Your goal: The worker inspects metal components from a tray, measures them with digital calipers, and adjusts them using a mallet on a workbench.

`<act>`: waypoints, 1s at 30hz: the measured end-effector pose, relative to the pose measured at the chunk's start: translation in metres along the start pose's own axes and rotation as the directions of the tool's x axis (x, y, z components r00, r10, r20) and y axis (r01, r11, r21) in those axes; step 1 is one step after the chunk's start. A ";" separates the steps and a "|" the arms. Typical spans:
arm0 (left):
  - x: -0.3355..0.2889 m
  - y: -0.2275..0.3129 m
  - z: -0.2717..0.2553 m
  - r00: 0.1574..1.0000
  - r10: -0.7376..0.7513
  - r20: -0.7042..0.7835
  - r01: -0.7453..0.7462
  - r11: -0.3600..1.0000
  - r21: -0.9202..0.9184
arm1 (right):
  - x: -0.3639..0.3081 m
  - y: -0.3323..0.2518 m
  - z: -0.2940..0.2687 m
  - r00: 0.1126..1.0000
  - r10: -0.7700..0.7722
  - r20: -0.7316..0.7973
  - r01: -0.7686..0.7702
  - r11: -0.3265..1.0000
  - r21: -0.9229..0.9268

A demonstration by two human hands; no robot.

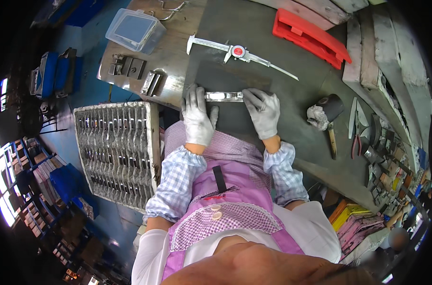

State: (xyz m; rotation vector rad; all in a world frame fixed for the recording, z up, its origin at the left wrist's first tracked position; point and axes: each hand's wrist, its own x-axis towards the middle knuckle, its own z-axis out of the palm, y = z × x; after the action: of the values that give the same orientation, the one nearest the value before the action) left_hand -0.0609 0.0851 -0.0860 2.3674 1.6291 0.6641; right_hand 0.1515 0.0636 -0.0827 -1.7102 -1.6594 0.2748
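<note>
A shiny, narrow metal strip-like part (224, 96) lies crosswise on the dark bench mat in front of me; its exact kind I cannot make out. My left hand (199, 121), in a grey-white glove, rests flat at the part's left end, fingers stretched out and thumb apart. At the other end, my gloved right hand (263, 113) has thumb and fingers closed on the part's tip. Beyond both hands a dial caliper (237, 51) with a red dial face lies slanting across the mat.
Left of me stands a tray (155, 147) with rows of similar shiny parts. A clear plastic box (139, 31) and metal blocks (151, 83) sit at the bench's left end. To the right are a red case (311, 38), a mallet (327, 109) and pliers (357, 140).
</note>
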 end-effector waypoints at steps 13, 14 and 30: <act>-0.001 -0.004 0.003 1.000 0.010 -0.009 -0.010 1.000 0.015 | -0.007 -0.005 -0.005 1.000 -0.022 0.002 0.022 1.000 0.000; 0.000 -0.006 0.003 1.000 -0.003 -0.024 0.004 1.000 0.015 | -0.007 -0.015 -0.005 0.997 -0.065 0.035 0.069 0.991 -0.119; -0.052 -0.005 -0.071 0.926 -0.062 0.372 0.243 0.853 -0.463 | -0.019 -0.105 0.001 0.903 -0.172 0.394 0.134 0.983 0.122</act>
State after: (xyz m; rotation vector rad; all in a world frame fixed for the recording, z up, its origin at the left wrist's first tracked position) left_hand -0.1138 0.0324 -0.0384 1.8270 1.2828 0.5222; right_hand 0.0661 0.0366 -0.0247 -1.5119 -2.0318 0.6550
